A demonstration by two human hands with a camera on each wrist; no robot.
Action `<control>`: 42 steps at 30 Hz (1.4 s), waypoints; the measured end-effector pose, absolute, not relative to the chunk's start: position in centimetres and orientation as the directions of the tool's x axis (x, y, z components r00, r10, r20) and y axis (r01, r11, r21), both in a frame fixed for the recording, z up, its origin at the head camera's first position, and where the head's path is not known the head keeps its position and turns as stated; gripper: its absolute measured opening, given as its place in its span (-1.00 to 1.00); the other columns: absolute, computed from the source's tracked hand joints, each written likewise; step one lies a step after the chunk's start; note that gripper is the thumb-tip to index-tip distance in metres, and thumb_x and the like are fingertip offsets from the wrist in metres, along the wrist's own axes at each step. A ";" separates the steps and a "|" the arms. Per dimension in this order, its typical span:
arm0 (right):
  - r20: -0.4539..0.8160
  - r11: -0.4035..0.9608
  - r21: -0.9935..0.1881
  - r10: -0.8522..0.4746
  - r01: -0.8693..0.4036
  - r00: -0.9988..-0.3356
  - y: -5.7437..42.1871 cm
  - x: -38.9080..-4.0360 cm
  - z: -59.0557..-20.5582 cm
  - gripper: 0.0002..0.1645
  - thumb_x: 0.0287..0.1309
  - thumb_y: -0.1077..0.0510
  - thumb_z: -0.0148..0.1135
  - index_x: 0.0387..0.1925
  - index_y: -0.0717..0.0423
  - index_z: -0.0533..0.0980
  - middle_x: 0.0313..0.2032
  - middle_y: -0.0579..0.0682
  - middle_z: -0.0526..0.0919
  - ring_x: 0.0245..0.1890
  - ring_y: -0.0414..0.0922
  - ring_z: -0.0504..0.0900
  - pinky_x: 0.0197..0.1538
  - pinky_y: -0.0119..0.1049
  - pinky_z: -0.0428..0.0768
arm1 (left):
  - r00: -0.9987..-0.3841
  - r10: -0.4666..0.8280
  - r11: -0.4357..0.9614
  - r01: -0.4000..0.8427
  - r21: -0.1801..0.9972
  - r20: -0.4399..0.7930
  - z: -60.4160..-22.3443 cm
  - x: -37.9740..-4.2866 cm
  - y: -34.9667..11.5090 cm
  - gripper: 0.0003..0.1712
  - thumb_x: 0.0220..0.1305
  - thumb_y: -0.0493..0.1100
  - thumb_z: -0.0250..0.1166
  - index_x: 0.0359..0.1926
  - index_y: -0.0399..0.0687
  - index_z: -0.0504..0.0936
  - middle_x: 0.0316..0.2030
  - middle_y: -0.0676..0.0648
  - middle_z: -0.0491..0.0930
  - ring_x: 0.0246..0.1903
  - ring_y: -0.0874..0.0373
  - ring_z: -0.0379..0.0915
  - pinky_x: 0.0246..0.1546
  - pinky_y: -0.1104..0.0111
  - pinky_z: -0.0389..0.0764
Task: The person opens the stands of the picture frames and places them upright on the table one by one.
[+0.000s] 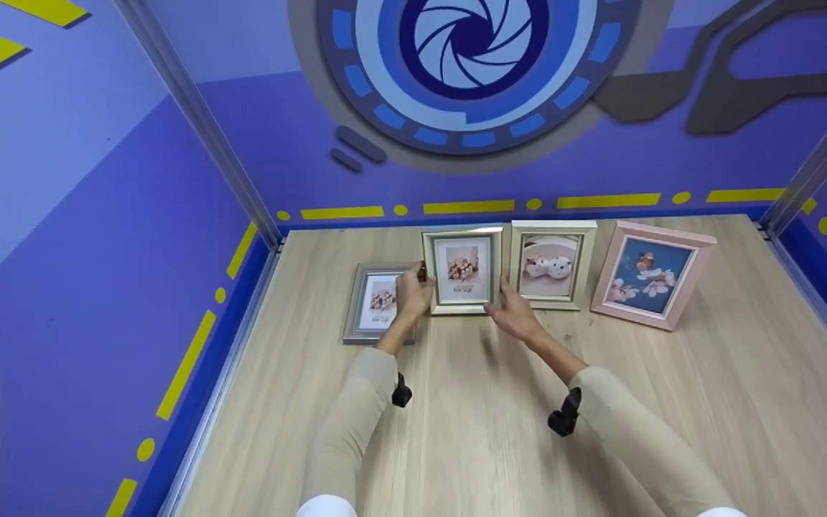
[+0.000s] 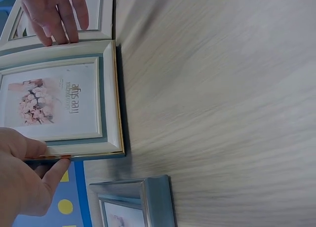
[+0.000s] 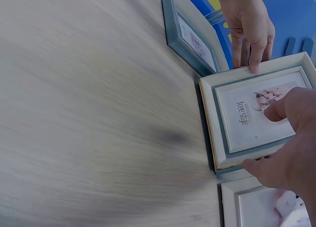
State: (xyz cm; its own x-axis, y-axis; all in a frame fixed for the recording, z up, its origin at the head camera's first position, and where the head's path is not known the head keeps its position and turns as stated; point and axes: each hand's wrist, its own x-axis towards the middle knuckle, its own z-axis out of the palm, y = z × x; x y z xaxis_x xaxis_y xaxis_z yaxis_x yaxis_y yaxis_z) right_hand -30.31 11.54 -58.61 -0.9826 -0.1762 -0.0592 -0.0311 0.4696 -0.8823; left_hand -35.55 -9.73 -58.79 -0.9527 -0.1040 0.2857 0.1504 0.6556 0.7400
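A pale picture frame with a teal inner band (image 1: 463, 309) stands upright, showing a print of pink flowers. At its left edge, my left hand (image 1: 414, 293) pinches the border between thumb and fingers, as the left wrist view shows closely (image 2: 24, 172). On the opposite edge, my right hand (image 1: 515, 313) touches the side with fairly straight fingers; its thumb appears apart from the border. Left of it, a grey-blue picture frame (image 1: 354, 305) with a similar print is partly hidden by my left hand. Close on the right stands a cream picture frame (image 1: 588, 266) with a cup print.
A pink picture frame (image 1: 697, 266) with a bird-and-blossom print stands at the far right, turned at an angle. All the frames are on a light wood table (image 1: 471, 431). Blue-purple panels (image 1: 255, 143) enclose its back and sides.
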 end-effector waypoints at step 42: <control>0.013 0.349 -0.919 -0.441 -0.184 -0.898 5.4 -29.5 -61.8 -0.63 0.34 0.38 0.06 0.06 0.60 0.54 -0.10 0.43 0.72 -0.13 0.15 0.73 -0.11 -0.22 0.74 | -0.930 -0.358 0.605 -0.161 0.780 0.086 -60.9 -31.5 -23.3 -0.55 0.29 -0.36 0.21 0.19 -0.44 0.54 0.04 -0.40 0.60 0.10 -0.27 0.54 0.21 -0.06 0.52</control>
